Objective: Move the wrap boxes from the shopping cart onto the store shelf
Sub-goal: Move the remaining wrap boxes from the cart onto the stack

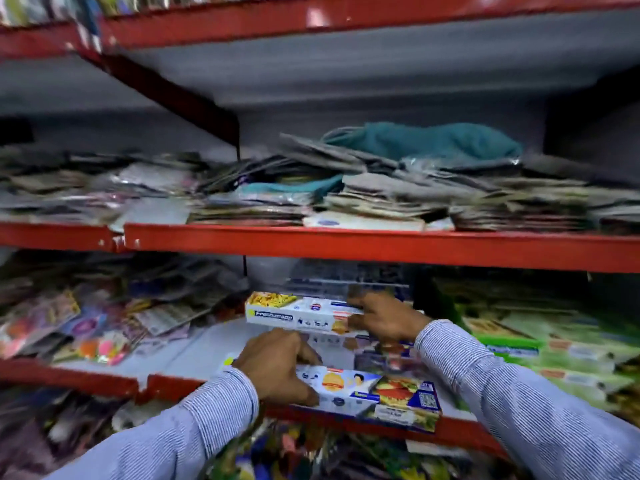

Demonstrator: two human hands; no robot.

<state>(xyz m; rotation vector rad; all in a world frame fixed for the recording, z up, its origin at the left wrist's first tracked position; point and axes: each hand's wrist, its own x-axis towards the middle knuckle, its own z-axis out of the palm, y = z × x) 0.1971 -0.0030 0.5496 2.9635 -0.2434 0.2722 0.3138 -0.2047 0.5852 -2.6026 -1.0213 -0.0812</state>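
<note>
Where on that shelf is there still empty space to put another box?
The bare white patch of the shelf sits between the colourful packets on the left and the two wrap boxes: the back box under the right hand, the front box under the left hand. The right side is crowded with green boxes.

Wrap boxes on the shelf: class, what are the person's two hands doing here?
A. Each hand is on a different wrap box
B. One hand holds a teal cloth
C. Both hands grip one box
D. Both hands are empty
A: the left hand rests on the front wrap box, while the right hand holds the rear wrap box.
</note>
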